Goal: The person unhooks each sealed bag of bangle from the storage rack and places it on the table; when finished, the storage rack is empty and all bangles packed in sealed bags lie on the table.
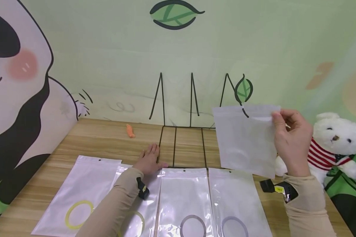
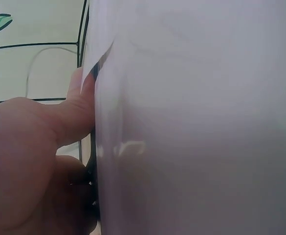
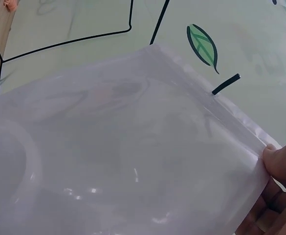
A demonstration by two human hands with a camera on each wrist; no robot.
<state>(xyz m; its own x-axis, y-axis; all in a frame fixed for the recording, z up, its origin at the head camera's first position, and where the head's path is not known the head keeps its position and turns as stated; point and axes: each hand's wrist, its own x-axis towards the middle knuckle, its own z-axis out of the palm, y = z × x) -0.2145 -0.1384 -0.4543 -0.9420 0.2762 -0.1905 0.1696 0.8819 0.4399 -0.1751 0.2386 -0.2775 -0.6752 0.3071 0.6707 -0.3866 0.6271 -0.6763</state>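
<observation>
My right hand (image 1: 295,138) pinches the upper right corner of a white zip bag (image 1: 246,141) between thumb and fingers. A pale ring (image 3: 33,161) shows through that bag in the right wrist view. The tip of the black wire rack's (image 1: 191,95) right-hand prong pokes out in front of the bag's top edge, at the middle. Flat on the tabletop, my left hand (image 1: 148,161) rests with fingers extended beside the rack's base wire. Near its wrist lie several white zip bags (image 1: 184,194); in the left wrist view one fills most of the picture.
The flat bags hold rings: yellow (image 1: 78,214), grey (image 1: 192,225) and lilac (image 1: 234,225). A small orange object (image 1: 130,131) lies at the back left. A white teddy bear (image 1: 333,141) in a striped top sits at right. Behind stands a green wall (image 1: 106,49) with a painted panda.
</observation>
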